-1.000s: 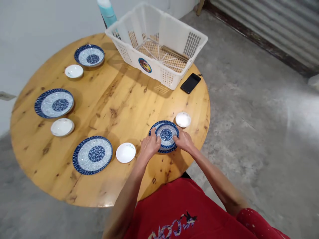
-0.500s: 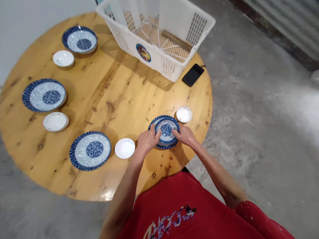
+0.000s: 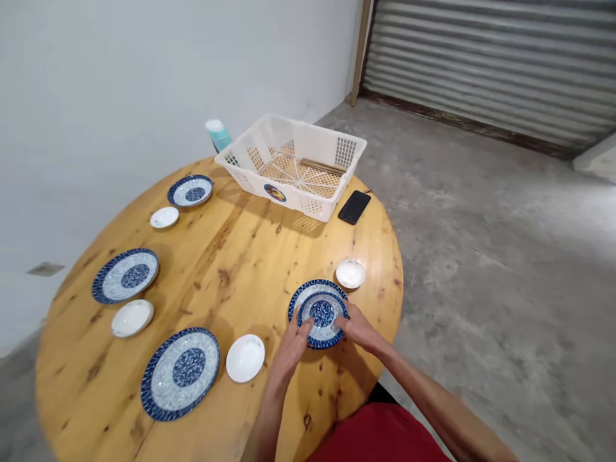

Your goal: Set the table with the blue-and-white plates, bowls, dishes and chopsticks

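Both my hands grip a small blue-and-white plate (image 3: pixel 322 316) by its rim, one at each side. My left hand (image 3: pixel 290 347) has its thumb over the left edge, and my right hand (image 3: pixel 360 327) has its thumb over the right edge. Beneath it lies a larger blue-rimmed plate (image 3: pixel 307 290), partly covered; whether the two plates touch I cannot tell. A small white bowl (image 3: pixel 350 274) stands just beyond my right hand. To the left of my left hand is a white dish (image 3: pixel 245 358), beside a big blue-rimmed plate (image 3: pixel 162 378).
The round wooden table (image 3: pixel 269 269) also carries two more blue-rimmed plates (image 3: pixel 115 282) (image 3: pixel 202 194), white bowls (image 3: pixel 132 318) (image 3: pixel 164 217), a white plastic basket (image 3: pixel 293 198) and a black phone (image 3: pixel 355 207). A turquoise container (image 3: pixel 219 135) is behind the basket.
The view has tilted up, showing more wall and the shutter. The small plate, still in both hands, has shifted toward me over the larger plate, uncovering more of its far side.
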Demonstrator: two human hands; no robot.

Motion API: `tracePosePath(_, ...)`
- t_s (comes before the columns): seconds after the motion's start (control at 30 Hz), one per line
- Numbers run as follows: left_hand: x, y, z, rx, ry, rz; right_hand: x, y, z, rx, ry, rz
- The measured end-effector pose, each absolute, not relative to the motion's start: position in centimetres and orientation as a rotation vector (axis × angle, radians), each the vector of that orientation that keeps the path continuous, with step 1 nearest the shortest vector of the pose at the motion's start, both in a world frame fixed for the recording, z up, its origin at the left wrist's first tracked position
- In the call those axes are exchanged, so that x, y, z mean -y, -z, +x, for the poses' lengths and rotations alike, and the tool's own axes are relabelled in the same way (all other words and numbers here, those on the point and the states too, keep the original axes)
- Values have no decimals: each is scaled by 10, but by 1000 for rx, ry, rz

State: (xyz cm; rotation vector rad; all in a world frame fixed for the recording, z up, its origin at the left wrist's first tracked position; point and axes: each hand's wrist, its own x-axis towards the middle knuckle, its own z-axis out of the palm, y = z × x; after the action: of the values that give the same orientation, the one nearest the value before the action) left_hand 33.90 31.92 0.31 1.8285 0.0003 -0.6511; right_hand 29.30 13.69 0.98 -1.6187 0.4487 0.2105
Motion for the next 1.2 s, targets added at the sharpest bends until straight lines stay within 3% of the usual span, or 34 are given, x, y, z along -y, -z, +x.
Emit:
tracePosePath(0.23, -321, -29, 286, -182, 561, 1829, -133, -17, 260, -267, -273, -1717)
tracePosePath(0.53, -305, -20, 212, -347, 528, 1803, -106, -25, 216, -176, -484, -1755)
tracePosePath(0.77, -287, -38, 214, -85, 634, 1677, -100, -36, 180, -349, -321, -1824)
tracePosePath(1.2, -290, -21, 196, 121, 782, 1683, -115, -40, 126, -572, -146, -1791)
